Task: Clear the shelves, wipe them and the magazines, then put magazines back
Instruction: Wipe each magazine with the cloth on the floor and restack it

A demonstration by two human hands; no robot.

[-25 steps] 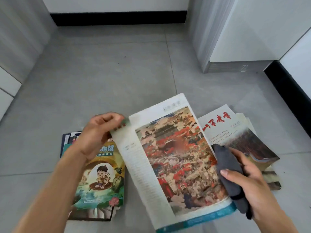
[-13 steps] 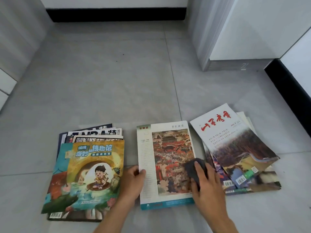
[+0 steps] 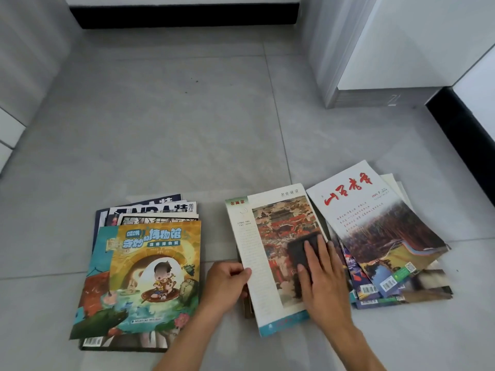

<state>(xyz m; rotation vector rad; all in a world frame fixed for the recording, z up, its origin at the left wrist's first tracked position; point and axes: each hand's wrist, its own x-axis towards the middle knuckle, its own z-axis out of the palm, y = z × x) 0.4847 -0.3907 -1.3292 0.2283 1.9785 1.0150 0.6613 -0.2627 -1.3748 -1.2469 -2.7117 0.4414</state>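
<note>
Grey tiled floor (image 3: pixel 166 135), 3 groups of magazines laid out on it. Middle magazine (image 3: pixel 270 253) lies flat, cover with a red painting facing up. Right hand (image 3: pixel 321 279) is flat on it, fingers straight, pressing a dark cloth (image 3: pixel 301 249) onto the painting; grip open, nothing curled round the cloth. Left hand (image 3: pixel 226 285) holds the magazine's left edge, thumb on top of the cover and fingers curled below, grip closed on that edge. Left stack (image 3: pixel 139 277) sits just left of the left hand, topped by a cartoon cover with a child in a boat, other magazines fanned out at its far side. Right pile (image 3: pixel 380 231) is just right of the middle magazine, fanned loosely, top cover white with red lettering and a landscape photo. White cabinet (image 3: pixel 401 49) stands far right, black baseboard (image 3: pixel 184 17) along the far wall.
</note>
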